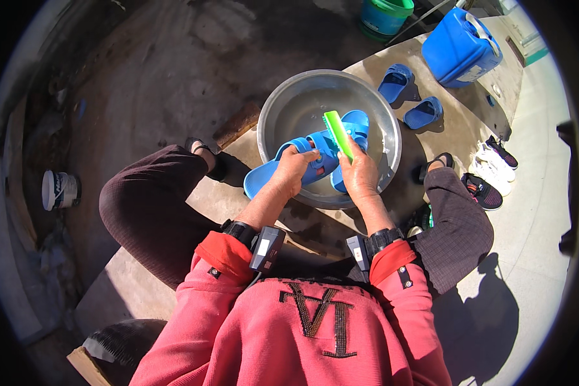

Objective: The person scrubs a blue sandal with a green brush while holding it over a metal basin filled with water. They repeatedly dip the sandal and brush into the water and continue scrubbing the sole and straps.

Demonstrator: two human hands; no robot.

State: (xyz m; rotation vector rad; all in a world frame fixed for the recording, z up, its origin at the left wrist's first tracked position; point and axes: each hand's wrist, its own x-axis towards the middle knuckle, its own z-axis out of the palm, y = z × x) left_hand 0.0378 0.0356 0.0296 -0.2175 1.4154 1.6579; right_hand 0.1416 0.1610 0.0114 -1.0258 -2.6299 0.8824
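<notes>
My left hand (pixel 289 172) is closed around a blue slide sandal (pixel 261 177), held tilted over the near left rim of a round metal basin (pixel 268 99). A bright green scrub brush (pixel 337 129) is gripped by its near end in my right hand (pixel 360 170). The brush's bristles face left, close to the sandal's strap; whether they touch it I cannot tell. Water lies in the basin. A second blue slide sandal (pixel 358 119) rests in the basin, partly hidden behind the brush and my right hand.
Two blue clogs (pixel 395 83) (pixel 423 113) stand right of the basin, near a blue jerrycan (pixel 458 48). Black and white sneakers (pixel 492 166) sit farther right. A brick (pixel 238 126) lies left of the basin, a green bucket (pixel 386 17) behind. A small white bucket (pixel 60 190) is far left.
</notes>
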